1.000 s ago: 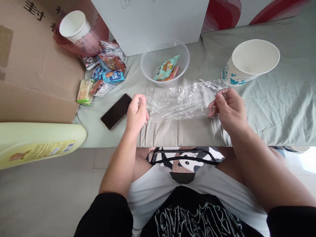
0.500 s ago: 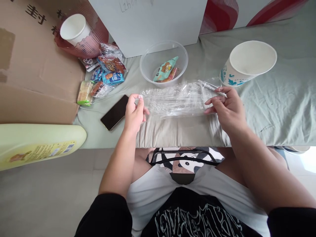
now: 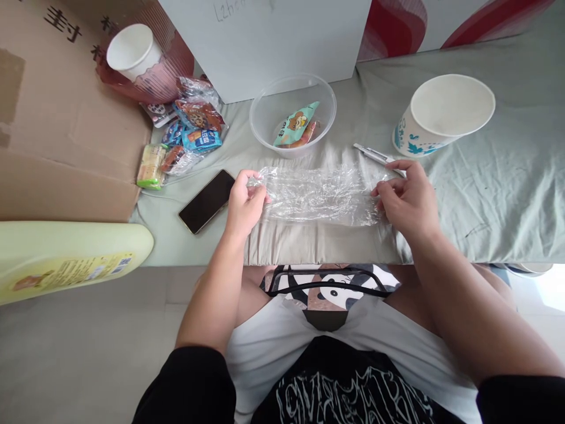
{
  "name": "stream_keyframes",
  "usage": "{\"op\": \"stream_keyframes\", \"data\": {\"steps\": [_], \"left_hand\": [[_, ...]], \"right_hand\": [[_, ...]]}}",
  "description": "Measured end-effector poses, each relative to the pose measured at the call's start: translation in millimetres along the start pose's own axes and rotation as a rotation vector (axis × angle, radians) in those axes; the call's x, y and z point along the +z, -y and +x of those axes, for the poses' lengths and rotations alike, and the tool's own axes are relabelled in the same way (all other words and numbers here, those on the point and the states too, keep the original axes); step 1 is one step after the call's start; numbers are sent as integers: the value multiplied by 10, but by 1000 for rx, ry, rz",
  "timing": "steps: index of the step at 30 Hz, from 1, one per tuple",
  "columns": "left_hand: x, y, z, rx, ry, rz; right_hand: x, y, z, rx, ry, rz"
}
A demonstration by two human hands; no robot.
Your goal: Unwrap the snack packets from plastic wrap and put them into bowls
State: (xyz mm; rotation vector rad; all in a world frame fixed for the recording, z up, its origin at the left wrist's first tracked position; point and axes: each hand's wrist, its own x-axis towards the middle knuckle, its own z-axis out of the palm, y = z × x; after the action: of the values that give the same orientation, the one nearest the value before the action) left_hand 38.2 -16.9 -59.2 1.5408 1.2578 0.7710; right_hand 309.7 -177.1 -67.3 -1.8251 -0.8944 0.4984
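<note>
A crinkled sheet of clear plastic film (image 3: 320, 197) stretches between my hands, low over the cloth near the front edge. My left hand (image 3: 246, 203) pinches its left end, close to a dark phone (image 3: 206, 201). At the other end, my right hand (image 3: 409, 197) is closed on the film with thumb and fingers. A slim utility knife (image 3: 373, 154) lies just behind my right hand, partly covered by its fingers. Behind the film stands a clear plastic bowl (image 3: 261, 134) with a green snack packet (image 3: 296, 125) in it.
A large paper cup (image 3: 419, 126) stands at the right back. To the left are several wrapped snacks (image 3: 200, 138), a white cup (image 3: 135, 53) in pink wrapping, a cardboard box (image 3: 66, 147) and a yellow bottle (image 3: 75, 259). A white box (image 3: 282, 47) stands behind the bowl.
The film has come slightly toward me and no longer covers the knife. Its far edge has dropped away from the bowl. My right fingers have closed further on the film.
</note>
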Motion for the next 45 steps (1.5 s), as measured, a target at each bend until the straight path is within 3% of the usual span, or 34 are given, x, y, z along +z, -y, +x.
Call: {"op": "stream_keyframes", "data": {"steps": [3,5,10,13,15,17,21,24,27,29,31,34,39,42,45], "left_hand": [[8,-26,-13,23,42,94],[22,-30,-22,67,10,250],[30,0,-29,288,-194,523],[9,-25,-58,463,-296,549],[27,-69,-116,527,-246,598],[87,-114,-201,539,-124,692],[225,-136,-320,460,74,901],[240,-115,-302,435,98,939],[255,-132,-323,566,20,869],[338,-168,-440,736,49,773],[481,-202,-634,935,210,689],[709,-197,-938,1010,463,743],[857,-73,-1117,1103,566,605],[824,-71,-1068,946,592,301],[752,-142,-969,564,588,-96]], "right_hand": [[-36,-58,24,-28,-16,-126],[-46,-105,37,-72,-26,-235],[-40,-87,-5,-305,-170,-379],[-24,14,-60,-486,-156,-377],[4,60,-88,-569,-62,-386],[42,72,-108,-584,46,-433],[78,60,-132,-457,140,-565],[46,99,-143,-320,96,-523],[17,160,-140,-247,53,-427],[24,185,-132,-223,63,-380],[47,188,-122,-198,84,-351],[84,169,-111,-172,82,-334],[91,156,-94,-132,68,-276],[59,155,-75,-106,34,-215],[-9,118,-40,-104,51,-36]]}}
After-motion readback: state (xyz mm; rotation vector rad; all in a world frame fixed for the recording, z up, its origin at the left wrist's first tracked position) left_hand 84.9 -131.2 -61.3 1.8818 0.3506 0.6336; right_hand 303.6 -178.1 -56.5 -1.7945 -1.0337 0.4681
